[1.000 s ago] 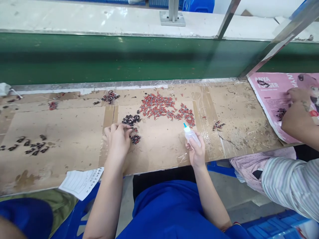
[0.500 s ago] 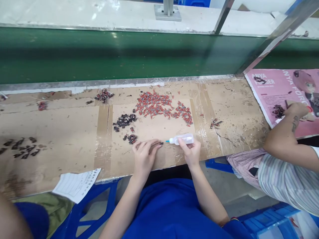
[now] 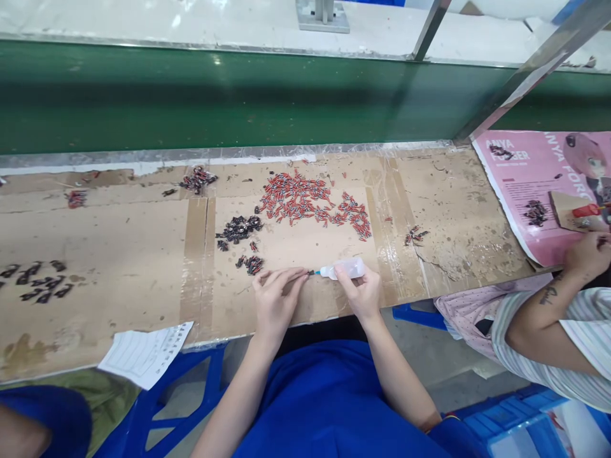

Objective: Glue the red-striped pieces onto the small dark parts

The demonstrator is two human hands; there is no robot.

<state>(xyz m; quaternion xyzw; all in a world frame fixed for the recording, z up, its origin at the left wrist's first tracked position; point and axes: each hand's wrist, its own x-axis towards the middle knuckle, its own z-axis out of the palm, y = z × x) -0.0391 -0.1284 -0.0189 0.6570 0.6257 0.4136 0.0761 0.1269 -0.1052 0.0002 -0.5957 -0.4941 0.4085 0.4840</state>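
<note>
My left hand [image 3: 279,291] pinches a small black part [image 3: 310,273] between thumb and forefinger, just above the cardboard. My right hand [image 3: 363,290] is closed around a clear squeeze bottle [image 3: 351,268] lying on its side. Its thin blue tip [image 3: 317,272] points left and meets, or nearly meets, the black part's end. Beyond my hands spreads a pile of small red parts with metal ends [image 3: 298,198]. To its left lies a heap of black parts [image 3: 238,229], with a small cluster of black-and-red pieces [image 3: 253,264] nearer my left hand.
Cardboard [image 3: 162,254] covers the bench, backed by a green panel [image 3: 229,102]. Other clusters lie far left [image 3: 44,280] and right [image 3: 415,235]. A paper sheet [image 3: 146,356] overhangs the front edge. At right, a co-worker's hand [image 3: 588,257] is by a pink poster [image 3: 520,191].
My right hand has brought the bottle slightly left, so its blue tip now reaches the black part. The co-worker's arm at right has drawn back toward the bench edge.
</note>
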